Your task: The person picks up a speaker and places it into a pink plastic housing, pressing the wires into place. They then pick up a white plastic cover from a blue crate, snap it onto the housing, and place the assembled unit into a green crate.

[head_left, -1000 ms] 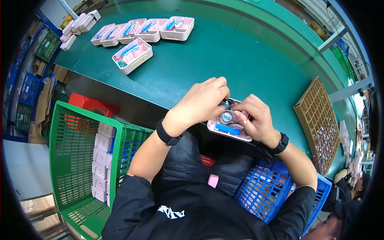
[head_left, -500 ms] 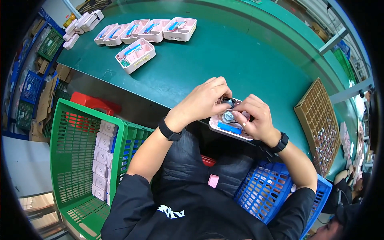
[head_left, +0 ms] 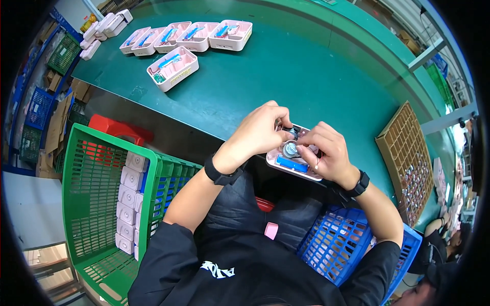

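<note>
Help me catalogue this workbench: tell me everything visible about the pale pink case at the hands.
The pale pink case is an open-topped box with rounded corners, apparently plastic. Inside, a blue piece lies along the near side, with a round, silvery part beyond it. The case is open side up at the table's near edge. The left hand and right hand reach over it, covering much of its far and right sides.

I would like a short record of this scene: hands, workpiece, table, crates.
Left hand: fingers over open pale housing; exact grip hidden
Right hand: thumb beside round silver part
Workpiece: also contains blue cylinder
Table: six more open housings, divided cardboard tray
Crates: green crate left, blue crate right
</note>
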